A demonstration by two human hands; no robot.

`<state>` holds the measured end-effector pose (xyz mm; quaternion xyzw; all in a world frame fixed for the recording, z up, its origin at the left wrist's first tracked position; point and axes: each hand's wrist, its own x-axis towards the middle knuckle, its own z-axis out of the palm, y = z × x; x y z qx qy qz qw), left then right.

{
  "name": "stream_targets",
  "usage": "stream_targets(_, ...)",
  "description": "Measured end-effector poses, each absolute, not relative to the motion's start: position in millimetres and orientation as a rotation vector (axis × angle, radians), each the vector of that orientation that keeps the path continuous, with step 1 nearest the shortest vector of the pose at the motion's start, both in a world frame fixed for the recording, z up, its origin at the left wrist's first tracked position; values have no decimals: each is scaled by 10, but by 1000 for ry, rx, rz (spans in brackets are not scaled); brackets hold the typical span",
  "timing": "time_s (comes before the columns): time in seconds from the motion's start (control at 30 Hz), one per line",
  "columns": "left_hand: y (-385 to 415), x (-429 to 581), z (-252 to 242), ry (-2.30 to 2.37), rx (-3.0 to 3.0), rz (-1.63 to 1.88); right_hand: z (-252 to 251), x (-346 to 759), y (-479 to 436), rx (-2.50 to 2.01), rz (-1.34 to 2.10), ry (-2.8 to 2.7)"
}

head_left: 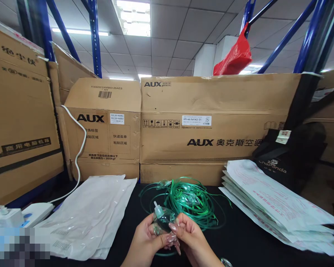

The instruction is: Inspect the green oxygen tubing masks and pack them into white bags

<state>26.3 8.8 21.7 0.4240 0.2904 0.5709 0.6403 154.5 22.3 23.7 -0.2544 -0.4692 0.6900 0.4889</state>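
A clear, green-tinted oxygen mask (167,219) with a pale connector on its upper end is held between both my hands, low in the middle of the head view. My left hand (147,237) grips its left side, thumb across the front. On its right edge, the fingers of my right hand (189,235) are pinched. Just beyond them a coiled heap of green tubing (190,202) lies on the black table surface (231,241), with clear plastic parts among the loops. A piece of tubing also shows beneath my hands.
White plastic packages (91,211) lie at the left, beside a power strip (37,213) with a white cable. At the right is a stack of printed white pouches (269,200), with a black bag (289,159) behind it. Cardboard boxes (219,104) wall off the back.
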Motion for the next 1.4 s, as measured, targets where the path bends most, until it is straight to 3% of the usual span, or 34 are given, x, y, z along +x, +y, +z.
stream_targets(0.27, 48, 279, 243, 650, 848, 1262, 310, 1620, 265, -634, 1685, -979)
stream_targets(0.93, 63, 289, 237, 819, 935, 1375, 210, 1551, 254, -662, 1592, -1175)
stream_targets(1.4, 38, 211, 350, 740, 873, 1191, 311, 1627, 287, -582, 1745, -1014)
